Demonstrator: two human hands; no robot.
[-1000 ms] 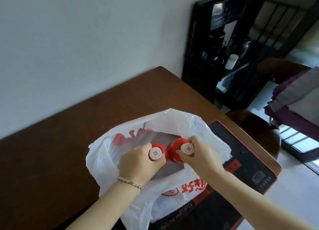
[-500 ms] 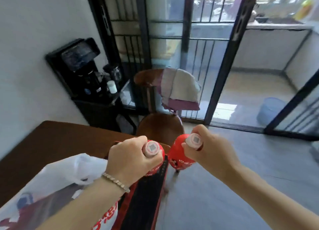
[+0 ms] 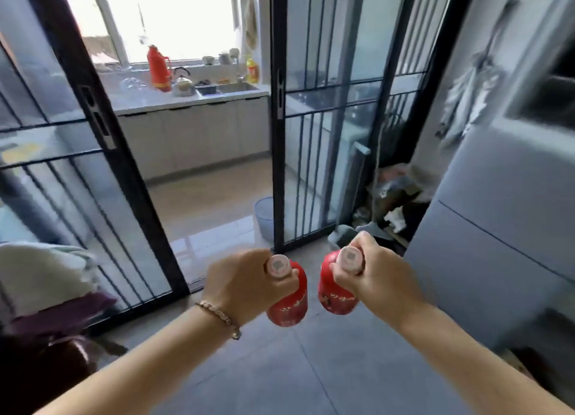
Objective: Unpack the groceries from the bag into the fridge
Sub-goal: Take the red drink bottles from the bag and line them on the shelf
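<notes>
Our left hand [image 3: 245, 285] is clenched round the neck of a red bottle [image 3: 287, 304], held upright over the floor, well left of the fridge [image 3: 497, 243]. Nearer the fridge hangs a second red bottle [image 3: 337, 298], its neck grasped by our right hand [image 3: 376, 282]. The bottles are close but apart. The fridge doors look closed.

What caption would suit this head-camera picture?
Left hand grips the left red bottle, right hand the right red bottle; grey fridge at right.
</notes>
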